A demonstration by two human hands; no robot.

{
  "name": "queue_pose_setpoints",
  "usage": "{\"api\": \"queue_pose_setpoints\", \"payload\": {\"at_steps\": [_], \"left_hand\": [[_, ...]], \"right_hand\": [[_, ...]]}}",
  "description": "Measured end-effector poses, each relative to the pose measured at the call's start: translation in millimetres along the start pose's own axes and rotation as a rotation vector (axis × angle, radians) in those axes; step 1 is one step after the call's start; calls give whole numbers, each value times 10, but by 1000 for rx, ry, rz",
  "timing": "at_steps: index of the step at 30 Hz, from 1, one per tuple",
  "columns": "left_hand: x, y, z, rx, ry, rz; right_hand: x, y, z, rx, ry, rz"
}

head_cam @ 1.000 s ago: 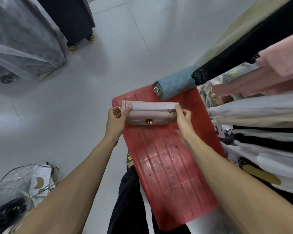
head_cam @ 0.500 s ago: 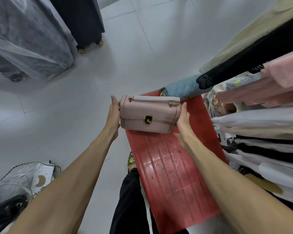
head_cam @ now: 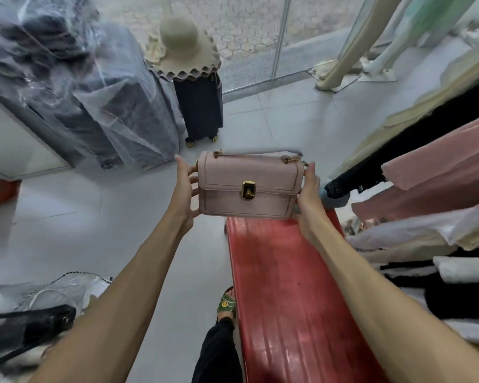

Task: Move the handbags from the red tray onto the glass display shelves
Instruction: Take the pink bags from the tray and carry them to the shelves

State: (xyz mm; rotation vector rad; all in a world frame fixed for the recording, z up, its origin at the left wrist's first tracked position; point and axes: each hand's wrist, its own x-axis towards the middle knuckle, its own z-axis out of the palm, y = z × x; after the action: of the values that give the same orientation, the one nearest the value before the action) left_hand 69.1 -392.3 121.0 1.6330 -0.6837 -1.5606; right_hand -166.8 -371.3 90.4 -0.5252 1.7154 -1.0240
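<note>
Fingers of the left hand curl round one short end of a pink handbag, and the right hand grips the other end, thumb straight up along the side, its other fingers hidden behind the bag. Close by the person's legs, a foot in a green sandal stands on the pale tiled floor just beside a long red tray, ribbed and glossy. The handbag is held upright in the air above the tray's far end, touching nothing but the two hands. It is a small boxy flap bag in dusty pink, with a gold clasp at the middle of the flap, raised seams round the front and a slim pink handle on gold fittings across the top. It sits squarely between the palms, front facing the person. A black bag lies low on the left. Hanging clothes crowd the right. Farther off stand plastic-wrapped suitcases, a dark suitcase topped with a beige hat, and mannequin legs.
</note>
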Motion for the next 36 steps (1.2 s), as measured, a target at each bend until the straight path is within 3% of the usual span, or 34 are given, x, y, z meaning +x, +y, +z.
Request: {"api": "queue_pose_setpoints", "payload": {"at_steps": [10, 17, 26, 36], "left_hand": [[-1781, 258, -625, -165, 155, 238], [-3046, 136, -1311, -292, 373, 355], [-4527, -316, -2183, -418, 628, 470], [-6291, -1412, -2838, -582, 1023, 494]], "right_hand": [[-1691, -727, -211, -2, -379, -196], [-2721, -855, -56, -43, -700, -293], [-3954, -592, 565, -161, -1006, -400], [-5553, 248, 884, -325, -1383, -357]]}}
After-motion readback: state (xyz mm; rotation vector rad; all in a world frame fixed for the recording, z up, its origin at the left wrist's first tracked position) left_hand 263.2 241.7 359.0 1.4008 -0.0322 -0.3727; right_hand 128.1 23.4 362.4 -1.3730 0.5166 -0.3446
